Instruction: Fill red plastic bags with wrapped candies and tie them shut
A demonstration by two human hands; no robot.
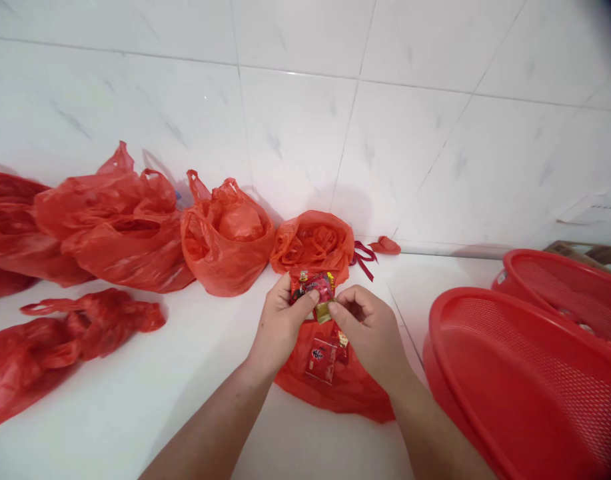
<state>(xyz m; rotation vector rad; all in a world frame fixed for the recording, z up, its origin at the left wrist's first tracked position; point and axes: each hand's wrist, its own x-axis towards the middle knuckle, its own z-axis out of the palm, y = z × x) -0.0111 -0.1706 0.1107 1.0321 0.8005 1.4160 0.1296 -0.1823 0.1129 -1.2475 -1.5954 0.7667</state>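
On the near part of the white table (195,400), between the forearms: a red bag (335,400) laid out low, with a loose packet (322,360) on it and a gold-marked packet (342,340), partly covered, just beside. To the near right, a red basket (485,373), with a second basket (560,287) behind. To the left, a crumpled bag (70,340).

Just beyond the loose packet, holds a small overlapping bunch of held packets (325,288) above the bag. Has the left hand (280,327) closed on the bunch, with the thumb across its face; cannot see the fingers behind. Has the right hand (370,327) half curled, with thumb and forefinger nipping the gold lower edge.

Seems to be at the step of gathering or arranging packets by fingertip. Calls next, most likely, for a light, sure pinch, to stop slick wrappers from sliding apart.

Farther off, an open bag (312,233), a ribbon (365,259) to its right, full bags (228,247) to its left, then the tiled wall (295,133).
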